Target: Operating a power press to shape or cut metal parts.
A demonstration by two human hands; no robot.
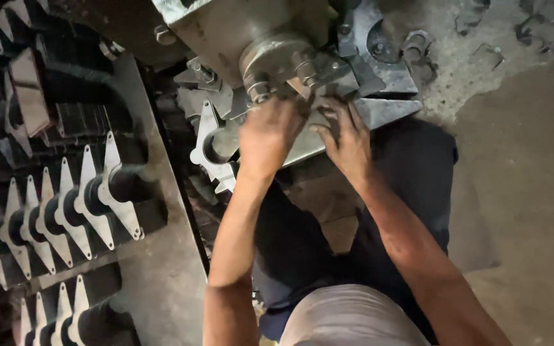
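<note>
Forearms rise from the bottom edge over dark trousers and a pale shirt hem, lower centre. Left hand (269,136) and right hand (346,138) sit close together just above mid-frame, both on a flat metal plate (302,148) lying under the machine head (277,54), upper centre. Left hand's fingers curl over the plate's top edge; right hand's fingers spread and press its face. Whether either hand grips fully, cannot tell: palms hide the contact.

Plate likely stiff stamped steel, fairly heavy for its thickness, cut edges probably sharp, maybe oily so slippery. Best hold looks like the flat faces or the long straight edge, away from the points.

Left of the hands, pointed plates with a round cutout (208,148) lie loose. Further left, rows of like plates (75,208) stand threaded on dark bars in a rack (161,269). Upper right, scrap offcuts (418,48) lie on the concrete floor (520,166).
</note>
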